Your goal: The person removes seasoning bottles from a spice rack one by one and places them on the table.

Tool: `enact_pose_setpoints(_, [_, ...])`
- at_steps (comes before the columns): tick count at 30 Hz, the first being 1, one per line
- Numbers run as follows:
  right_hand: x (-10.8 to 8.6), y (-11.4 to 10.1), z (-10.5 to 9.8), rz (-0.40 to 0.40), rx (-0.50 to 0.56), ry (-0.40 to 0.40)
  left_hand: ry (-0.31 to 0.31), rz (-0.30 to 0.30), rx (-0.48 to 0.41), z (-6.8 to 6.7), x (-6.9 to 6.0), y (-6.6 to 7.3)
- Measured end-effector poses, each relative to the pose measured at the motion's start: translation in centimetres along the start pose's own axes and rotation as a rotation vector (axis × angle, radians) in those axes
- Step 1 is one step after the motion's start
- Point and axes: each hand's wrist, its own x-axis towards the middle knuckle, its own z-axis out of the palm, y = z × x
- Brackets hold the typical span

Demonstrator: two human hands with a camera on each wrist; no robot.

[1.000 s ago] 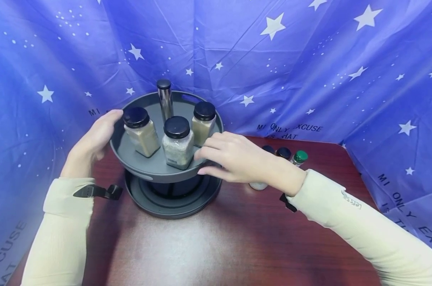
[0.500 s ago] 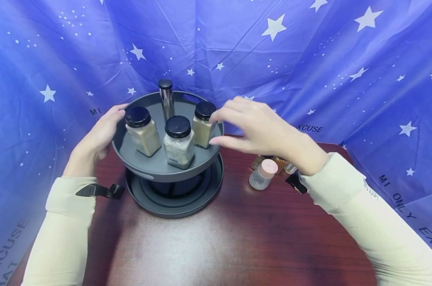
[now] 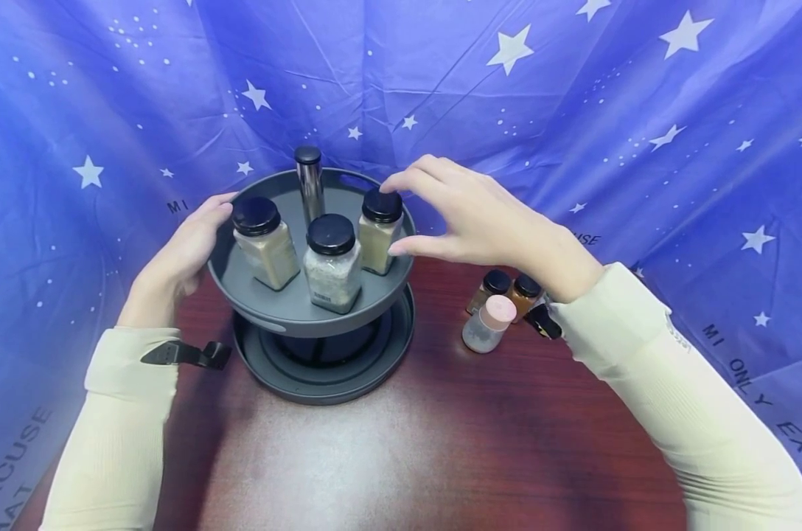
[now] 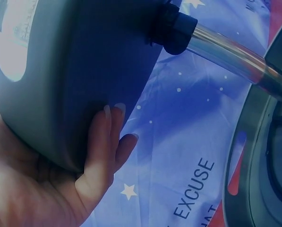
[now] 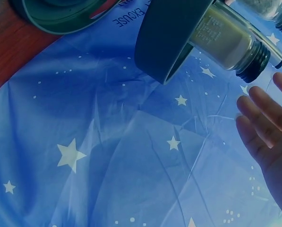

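In the head view, a grey two-tier turntable bears three square jars with black lids on its upper tray: a left jar of beige powder, a front jar of whitish contents and a right jar of yellowish powder. My left hand grips the upper tray's left edge, its fingers bent under the tray in the left wrist view. Thumb and fingers spread, my right hand hovers beside the right jar's lid. The right wrist view shows its fingertips apart from that jar.
A metal post with a black cap rises through the upper tray. On the reddish-brown table, a pink-topped shaker stands before small black-lidded bottles, partly covered by the right wrist strap. A blue star-patterned curtain surrounds the table.
From the front right of the upper tray, my right hand has moved back and up to the right jar, uncovering the shaker and bottles. The left hand stays on the tray's edge.
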Motion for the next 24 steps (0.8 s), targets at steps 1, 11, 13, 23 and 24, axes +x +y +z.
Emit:
enact_pose_setpoints(1, [0.1, 0.1, 0.1, 0.002, 0.001, -0.001, -0.002, -0.001, 0.003, 0.0, 0.0, 0.0])
enact_pose_setpoints(11, [1.9, -0.5, 1.3, 0.062, -0.045, -0.219, -0.015, -0.005, 0.001, -0.1, 0.1, -0.1])
enact_pose_setpoints(13, [2.0, -0.7, 1.8, 0.065, -0.049, -0.249, -0.012, -0.004, 0.005, -0.1, 0.2, -0.2])
enact_pose_setpoints(23, [2.2, -1.1, 3.3, -0.004, -0.079, -0.142, -0.008, 0.0, 0.007, -0.1, 0.2, -0.1])
enact_pose_setpoints(24, [2.2, -1.1, 3.4, -0.004, -0.077, -0.14, -0.008, 0.0, 0.005, -0.1, 0.1, -0.2])
